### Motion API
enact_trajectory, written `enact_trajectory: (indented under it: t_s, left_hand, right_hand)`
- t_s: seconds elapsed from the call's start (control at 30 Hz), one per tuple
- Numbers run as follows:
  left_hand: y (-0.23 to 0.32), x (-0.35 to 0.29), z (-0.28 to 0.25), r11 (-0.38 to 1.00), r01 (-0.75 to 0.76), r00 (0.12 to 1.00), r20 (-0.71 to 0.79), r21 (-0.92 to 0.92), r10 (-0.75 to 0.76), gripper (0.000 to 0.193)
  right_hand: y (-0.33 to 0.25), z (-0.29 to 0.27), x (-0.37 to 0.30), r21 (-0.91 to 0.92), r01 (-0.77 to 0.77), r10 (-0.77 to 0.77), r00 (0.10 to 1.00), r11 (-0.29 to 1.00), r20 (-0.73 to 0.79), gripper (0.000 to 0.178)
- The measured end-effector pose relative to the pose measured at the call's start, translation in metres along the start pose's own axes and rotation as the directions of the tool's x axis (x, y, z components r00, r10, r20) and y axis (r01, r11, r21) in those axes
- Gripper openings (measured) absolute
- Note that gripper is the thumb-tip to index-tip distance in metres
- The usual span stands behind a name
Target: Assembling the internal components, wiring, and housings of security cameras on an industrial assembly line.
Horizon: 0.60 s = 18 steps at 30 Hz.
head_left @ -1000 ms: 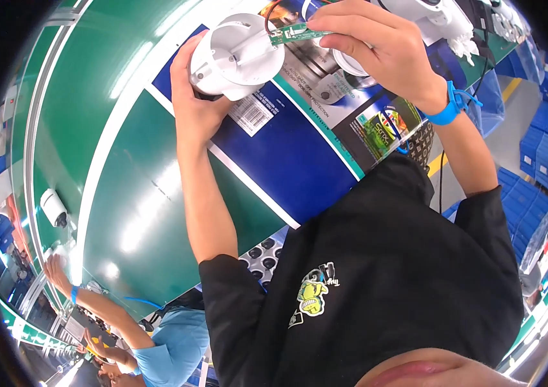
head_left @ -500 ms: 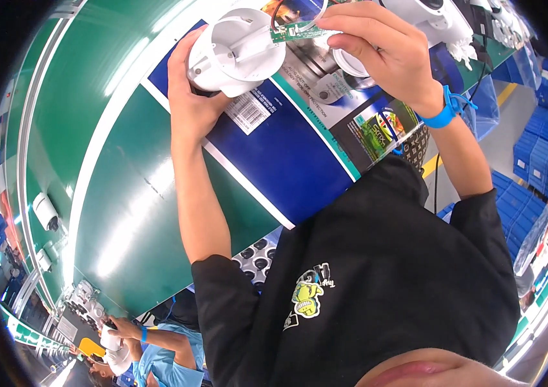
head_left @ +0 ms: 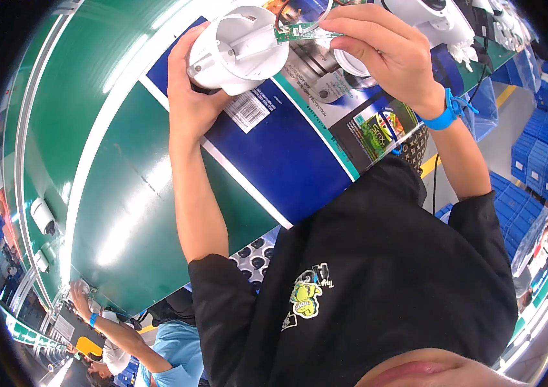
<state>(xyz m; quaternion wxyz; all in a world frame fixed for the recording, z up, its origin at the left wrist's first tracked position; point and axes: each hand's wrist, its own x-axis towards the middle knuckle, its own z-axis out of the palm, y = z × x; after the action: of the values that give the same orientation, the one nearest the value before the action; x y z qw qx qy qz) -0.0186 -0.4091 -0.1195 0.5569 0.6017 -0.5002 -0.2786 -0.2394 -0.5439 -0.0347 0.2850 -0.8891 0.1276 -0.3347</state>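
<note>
My left hand [head_left: 190, 97] wraps round a white cylindrical housing [head_left: 213, 58], whose open end faces right. It looks like a security camera's shell, with a ribbed channel inside. In my right hand [head_left: 390, 58], thumb and fingers pinch the right end of a narrow green circuit board [head_left: 298, 31]. The board's left end lies at the housing's open rim; I cannot tell whether it touches. Dark and pale wires rise near the board. Below the right hand, a white round part [head_left: 350, 63] is partly hidden.
Under my hands lies a printed blue cardboard sheet [head_left: 280, 161] on the green table [head_left: 142, 226]. White camera units [head_left: 441, 22] stand at the upper right. Another white camera [head_left: 43, 216] sits far left. A co-worker [head_left: 174, 351] reaches over the table at lower left. Blue boxes [head_left: 512, 219] are stacked at right.
The housing and the circuit board have shifted very slightly right, still held in the same hands. At lower left, the co-worker's arm has reached farther up and left.
</note>
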Motion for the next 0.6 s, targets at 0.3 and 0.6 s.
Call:
enact_trajectory:
  t_s: [0.3, 0.6]
  left_hand:
    - [0.001, 0.002, 0.002, 0.998, -0.015, 1.000, 0.000, 0.056, 0.015, 0.088]
    - [-0.005, 0.001, -0.001, 0.997, 0.043, 0.999, 0.002, 0.067, -0.043, 0.081]
  right_hand:
    - [0.051, 0.027, -0.002, 0.051, 0.578, -0.507, 0.751, 0.814, -0.423, 0.025]
    - [0.010, 0.002, -0.004, -0.209, 0.200, -0.169, 0.973, 0.957, 0.155, 0.022]
